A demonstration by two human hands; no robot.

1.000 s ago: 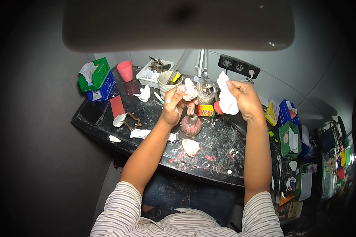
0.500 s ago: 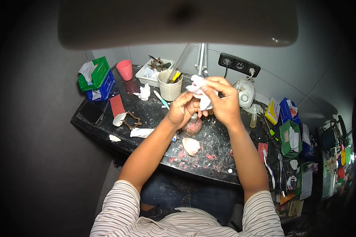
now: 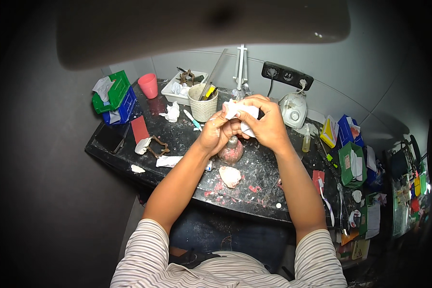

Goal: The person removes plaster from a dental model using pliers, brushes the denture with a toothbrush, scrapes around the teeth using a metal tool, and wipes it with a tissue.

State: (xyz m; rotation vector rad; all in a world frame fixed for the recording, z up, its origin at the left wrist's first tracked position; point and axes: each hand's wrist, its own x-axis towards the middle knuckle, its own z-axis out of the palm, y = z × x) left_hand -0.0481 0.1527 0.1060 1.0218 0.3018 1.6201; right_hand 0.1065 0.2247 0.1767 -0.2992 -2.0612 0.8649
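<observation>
A crumpled white tissue [image 3: 248, 114] is between my two hands above the middle of the bench. My right hand [image 3: 269, 125] is closed on it from the right, thumb pressing its front. My left hand [image 3: 214, 134] pinches its left end, with the other fingers curled beneath. Whether something lies inside the folds is hidden. Just below my hands stands a round, red-stained spirit burner [image 3: 231, 153] with a metal top. Nearer to me lies a pale, pinkish plaster lump [image 3: 230, 177] among red wax scraps [image 3: 255, 188].
On the left are a red sheet [image 3: 139, 128], a brown metal frame [image 3: 159, 147], a pink cup [image 3: 148, 86] and stacked bins [image 3: 111, 96]. A woven pen cup [image 3: 203, 106] and a white tray [image 3: 170, 95] stand behind. Rightward are a small bottle [image 3: 306, 142], a toothbrush [image 3: 327, 204] and a green bin [image 3: 352, 165].
My right hand has turned and lowered slightly, folding the tissue more tightly against my left fingers. The whole view has shifted slightly; the bench things stay put.
</observation>
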